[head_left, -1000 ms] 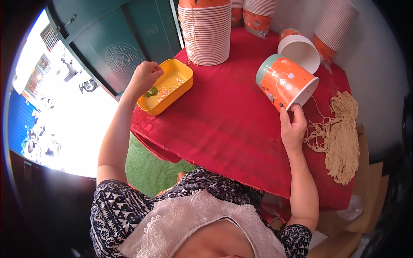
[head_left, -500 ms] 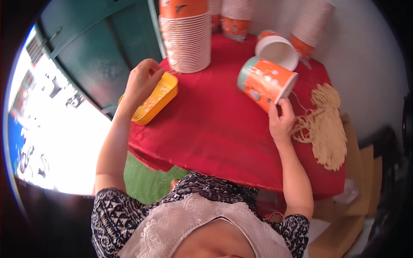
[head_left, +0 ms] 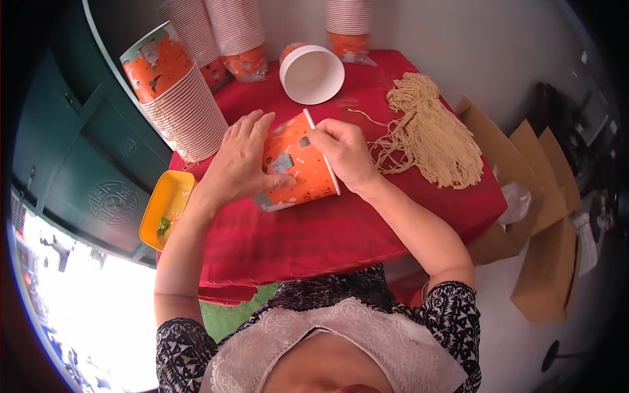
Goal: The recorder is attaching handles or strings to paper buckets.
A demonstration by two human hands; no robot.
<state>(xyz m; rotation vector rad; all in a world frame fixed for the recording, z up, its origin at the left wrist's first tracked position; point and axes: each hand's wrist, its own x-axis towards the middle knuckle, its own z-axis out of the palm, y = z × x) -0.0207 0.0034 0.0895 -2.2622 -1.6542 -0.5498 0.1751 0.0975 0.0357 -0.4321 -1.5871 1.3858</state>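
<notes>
Okay, orange paper bucket (head_left: 298,173) is over the middle of the tabletop (head_left: 321,232), tipped on its side, mouth to the right, base to the near left; can't tell if it rests on the cloth or is held just above. Right hand (head_left: 345,152) pinches the bucket's rim, thumb on the outside wall. Left hand (head_left: 239,160) is spread, fingers apart and reaching to the far side, thumb lying along the printed wall; looks more like pressing or smoothing than a firm grip.

Step in hand, as I judge it: working on the bucket's outer wall. Next move probably calls for a steady rim hold on the right and even, light pressure on the left, since thin paper could dent.

Yellow tray (head_left: 151,216) sits at the left edge, string bundle (head_left: 439,141) to the right, tall stack (head_left: 187,118) far left, another bucket on its side (head_left: 313,75) at the far side.
</notes>
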